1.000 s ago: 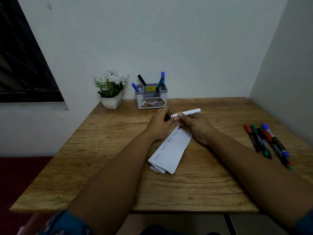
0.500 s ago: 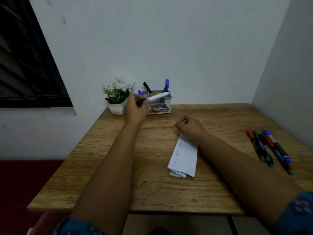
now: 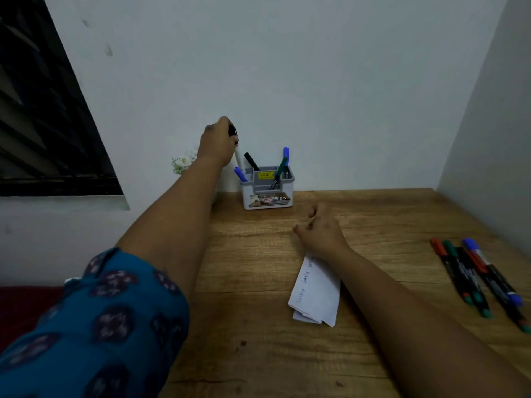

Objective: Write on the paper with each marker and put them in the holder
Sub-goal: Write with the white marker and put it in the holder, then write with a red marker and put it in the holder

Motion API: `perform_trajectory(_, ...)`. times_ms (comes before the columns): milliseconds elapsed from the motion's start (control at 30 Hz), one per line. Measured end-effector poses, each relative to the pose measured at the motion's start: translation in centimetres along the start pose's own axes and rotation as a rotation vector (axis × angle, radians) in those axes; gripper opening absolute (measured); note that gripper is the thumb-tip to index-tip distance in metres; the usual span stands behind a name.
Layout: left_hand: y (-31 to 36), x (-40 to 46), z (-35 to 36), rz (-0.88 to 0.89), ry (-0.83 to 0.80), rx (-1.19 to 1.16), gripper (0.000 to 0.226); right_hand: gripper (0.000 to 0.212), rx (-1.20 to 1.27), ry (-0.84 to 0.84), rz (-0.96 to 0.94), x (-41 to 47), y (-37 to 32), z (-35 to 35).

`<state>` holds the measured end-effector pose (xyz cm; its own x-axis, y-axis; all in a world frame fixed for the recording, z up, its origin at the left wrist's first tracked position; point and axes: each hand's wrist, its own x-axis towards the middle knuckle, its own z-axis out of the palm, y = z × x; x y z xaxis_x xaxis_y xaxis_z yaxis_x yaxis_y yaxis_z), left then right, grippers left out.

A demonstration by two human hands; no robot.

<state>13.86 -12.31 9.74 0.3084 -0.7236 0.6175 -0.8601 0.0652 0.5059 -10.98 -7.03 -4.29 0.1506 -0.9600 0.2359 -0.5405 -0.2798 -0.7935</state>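
Observation:
My left hand (image 3: 217, 145) is raised over the left end of the grey marker holder (image 3: 268, 193) at the back of the table. It grips a white marker with a black cap (image 3: 239, 159), held nearly upright, its lower end at the holder's rim. Several markers stand in the holder: blue, black and green. My right hand (image 3: 323, 232) rests loosely curled on the top end of the folded white paper (image 3: 316, 291), which carries handwriting. Several loose markers (image 3: 474, 277) lie in a row at the table's right side.
A small pot of white flowers (image 3: 184, 163) stands left of the holder, mostly hidden behind my left arm. The wooden table (image 3: 258, 340) sits in a corner, with walls behind and to the right. A dark window (image 3: 43, 124) is at the left.
My left hand carried the white marker from above the paper up and back to the holder, turning it from level to nearly upright. My right hand let go of it and settled on the paper.

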Motion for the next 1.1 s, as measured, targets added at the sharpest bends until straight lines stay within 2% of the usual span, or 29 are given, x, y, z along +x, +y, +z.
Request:
perform_trajectory(133,-0.6,0.5,1.8,-0.055,-0.117,0.084,0.022,0.034,-0.009,-0.053,-0.012,0.1,-0.3,0.3)
perform_trajectory(200,-0.6,0.4,2.1,-0.058,-0.215,0.148,0.037,0.028,-0.029,-0.076,-0.025,0.0,-0.3,0.5)
perform_trajectory(267,0.2,-0.3,1.9,-0.008,-0.218,0.187,0.05,0.019,-0.024,-0.069,-0.031,0.1,-0.4,0.5)
perform_trajectory(367,3.5,-3.8,1.4,0.082,-0.042,-0.01,0.032,0.017,0.008,-0.07,0.024,0.4,-0.5,0.2)
perform_trajectory(400,4.8,-5.7,1.2,0.086,-0.036,-0.095,0.022,0.018,0.04,-0.077,0.063,0.5,-0.7,0.1)
perform_trajectory(433,5.8,-7.8,1.1,0.08,-0.1,-0.139,0.012,0.02,0.075,-0.077,0.113,0.7,-0.7,-0.2)
perform_trajectory(467,6.5,-10.0,1.1,0.073,-0.233,-0.134,0.005,0.021,0.106,-0.069,0.165,0.8,-0.6,-0.5)
perform_trajectory(567,7.0,-16.4,1.7,0.052,-0.702,-0.086,0.007,0.02,0.241,-0.045,0.293,0.6,-0.4,-1.3)
perform_trajectory(633,6.9,-19.5,2.3,0.045,-0.896,-0.092,0.024,0.021,0.408,-0.042,0.349,0.3,-0.5,-1.7)
perform_trajectory(700,7.0,-20.8,3.0,0.09,-0.977,-0.036,0.044,0.022,0.443,-0.035,0.34,-0.2,-0.5,-3.1)
perform_trajectory(800,7.1,-20.8,3.2,0.142,-0.995,0.014,0.05,0.021,-0.046,0.113,0.215,-1.2,0.6,-7.7)
perform_trajectory(867,6.9,-20.7,3.5,0.152,-1.008,0.022,0.049,0.022,-0.342,0.303,0.257,-2.1,2.6,-11.1)
perform_trajectory(933,6.7,-20.9,3.8,0.148,-1.005,0.005,0.046,0.023,-0.466,0.402,0.352,-3.2,4.6,-13.5)
perform_trajectory(1100,6.4,-20.7,4.2,0.183,-0.989,0.031,0.04,0.021,-0.653,0.289,0.466,-5.0,5.7,-14.9)
